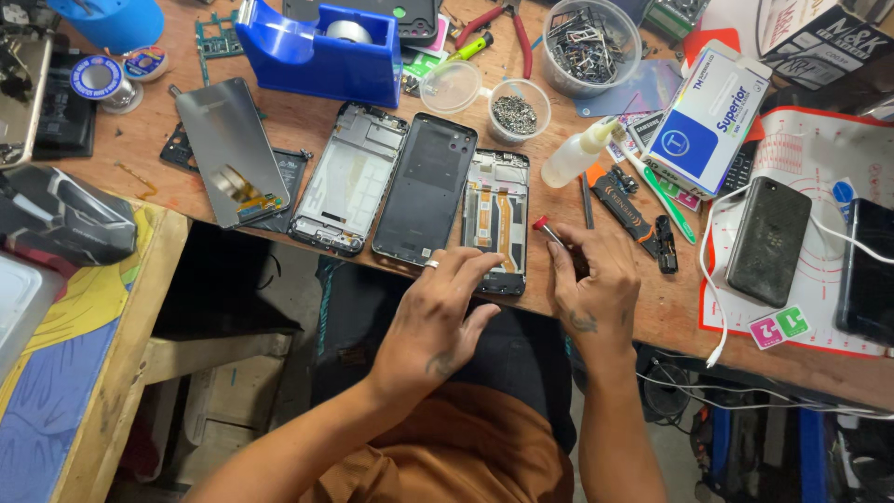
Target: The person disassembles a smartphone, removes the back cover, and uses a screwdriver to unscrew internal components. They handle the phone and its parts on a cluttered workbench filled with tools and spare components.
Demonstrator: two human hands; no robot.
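Observation:
My left hand (438, 312), with a ring on one finger, rests its fingertips on the near end of an open phone frame (496, 219) at the wooden table's front edge. My right hand (593, 284) holds a small screwdriver with a red cap (549, 230) just right of that frame. To the left lie a black phone back cover (426, 186), a silver mid-frame (349, 177) and a grey display panel (230, 149) with its flex cable showing.
A blue tape dispenser (321, 47), two small cups of screws (519, 110), a tub of metal parts (589, 42), a squeeze bottle (577, 154), a blue-white box (710, 116), red pliers (507, 28) and a black phone on a white mat (768, 237) crowd the table. A lower bench (102, 307) is left.

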